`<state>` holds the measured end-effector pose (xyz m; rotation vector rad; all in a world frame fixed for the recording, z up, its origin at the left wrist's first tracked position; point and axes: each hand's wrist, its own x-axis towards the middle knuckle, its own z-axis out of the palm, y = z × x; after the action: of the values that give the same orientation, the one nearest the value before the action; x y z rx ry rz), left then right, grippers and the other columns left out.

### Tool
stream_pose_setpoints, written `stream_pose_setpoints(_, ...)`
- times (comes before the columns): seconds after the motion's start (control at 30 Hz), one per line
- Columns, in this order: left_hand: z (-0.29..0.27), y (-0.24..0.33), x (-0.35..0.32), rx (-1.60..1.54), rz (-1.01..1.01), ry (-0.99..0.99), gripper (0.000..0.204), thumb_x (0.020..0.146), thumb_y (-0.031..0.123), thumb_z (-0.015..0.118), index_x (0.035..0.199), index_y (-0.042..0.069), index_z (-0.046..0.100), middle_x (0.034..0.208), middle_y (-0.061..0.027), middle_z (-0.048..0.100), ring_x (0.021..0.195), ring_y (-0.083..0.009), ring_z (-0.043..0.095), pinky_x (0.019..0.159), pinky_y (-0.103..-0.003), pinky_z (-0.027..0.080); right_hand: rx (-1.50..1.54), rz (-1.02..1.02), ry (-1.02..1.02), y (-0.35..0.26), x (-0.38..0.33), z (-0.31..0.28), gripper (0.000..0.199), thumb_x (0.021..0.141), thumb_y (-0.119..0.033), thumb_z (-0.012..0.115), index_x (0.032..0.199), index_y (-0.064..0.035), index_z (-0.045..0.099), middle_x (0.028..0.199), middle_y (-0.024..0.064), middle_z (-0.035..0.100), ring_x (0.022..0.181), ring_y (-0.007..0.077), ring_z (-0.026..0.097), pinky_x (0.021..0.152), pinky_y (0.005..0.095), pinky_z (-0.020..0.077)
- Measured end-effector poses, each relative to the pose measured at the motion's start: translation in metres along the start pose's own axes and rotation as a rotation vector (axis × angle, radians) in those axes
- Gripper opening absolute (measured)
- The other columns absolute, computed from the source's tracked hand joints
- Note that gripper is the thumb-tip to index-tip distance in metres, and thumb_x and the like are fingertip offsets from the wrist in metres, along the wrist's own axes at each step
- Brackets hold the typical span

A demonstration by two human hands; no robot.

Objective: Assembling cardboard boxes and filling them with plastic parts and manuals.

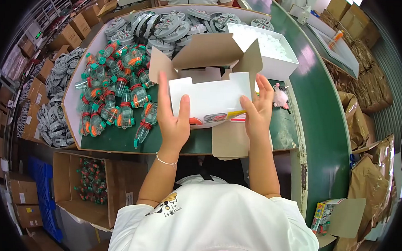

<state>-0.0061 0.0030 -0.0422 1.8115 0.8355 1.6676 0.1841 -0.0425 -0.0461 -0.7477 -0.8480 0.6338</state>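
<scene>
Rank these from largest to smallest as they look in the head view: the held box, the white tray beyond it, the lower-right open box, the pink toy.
Held box
White tray
Lower-right open box
Pink toy
Apparent size only; true sizes may differ.

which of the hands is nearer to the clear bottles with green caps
Left: the left hand holds the left side of the open box, just right of the bottles; the right hand holds the box's right side, farther away.
</scene>
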Motion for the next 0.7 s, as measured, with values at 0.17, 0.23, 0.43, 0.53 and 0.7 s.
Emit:
stream_pose_setpoints(0.17, 0.003, 0.003, 0.012, 0.105, 0.025, 0.082, 0.068, 0.094, -0.004, 0.049, 0.157, -0.003, 0.022, 0.163, -0.0232, 0.026, 0.151, -0.0325, 0.028, 0.121, -0.039, 0.022, -0.314, 0.228, -0.125, -0.006, 0.015, 0.007, 0.074, 0.085, 0.007, 0.050, 0.155, -0.0027, 0.027, 0.146, 0.0149, 0.045, 0.132, 0.0217, 0.048, 0.111, 0.0340, 0.0366)
stream_pose_setpoints(0.23, 0.006, -0.005, 0.007, -0.042, 0.046, 0.076, 0.067, 0.093, -0.002, 0.051, 0.155, -0.004, 0.027, 0.162, -0.0225, 0.029, 0.151, -0.0342, 0.027, 0.121, -0.041, 0.022, -0.519, 0.130, -0.158, 0.004, 0.020, 0.005, 0.079, 0.083, 0.009, 0.044, 0.158, -0.0026, 0.021, 0.147, 0.0150, 0.044, 0.134, 0.0218, 0.046, 0.112, 0.0331, 0.0354)
stream_pose_setpoints(0.43, -0.026, 0.002, 0.016, 0.663, 0.322, -0.450, 0.058, 0.096, 0.007, 0.052, 0.151, -0.006, 0.036, 0.159, -0.0221, 0.036, 0.151, -0.0378, 0.025, 0.121, -0.044, 0.022, -0.663, -0.026, -0.364, -0.008, 0.021, 0.000, 0.092, 0.072, 0.016, 0.038, 0.160, -0.0095, 0.024, 0.165, 0.0191, 0.020, 0.154, 0.0330, 0.018, 0.123, 0.0400, 0.0153)
stream_pose_setpoints(0.53, -0.032, 0.004, 0.027, 0.595, 0.238, -0.557, 0.053, 0.100, 0.015, 0.053, 0.148, -0.006, 0.042, 0.156, -0.0226, 0.041, 0.151, -0.0392, 0.025, 0.120, -0.049, 0.023, -0.647, -0.056, -0.406, -0.010, 0.025, 0.003, 0.092, 0.071, 0.017, 0.037, 0.158, -0.0108, 0.031, 0.166, 0.0185, 0.018, 0.155, 0.0337, 0.016, 0.124, 0.0402, 0.0144)
stream_pose_setpoints(0.7, -0.035, -0.018, 0.034, 0.292, 0.106, -0.481, 0.060, 0.101, 0.024, 0.056, 0.149, -0.006, 0.037, 0.156, -0.0223, 0.041, 0.151, -0.0377, 0.026, 0.120, -0.051, 0.022, -0.716, -0.076, -0.578, -0.012, 0.039, 0.001, 0.077, 0.079, 0.009, 0.049, 0.153, -0.0135, 0.044, 0.165, 0.0184, 0.021, 0.155, 0.0327, 0.016, 0.122, 0.0399, 0.0191)
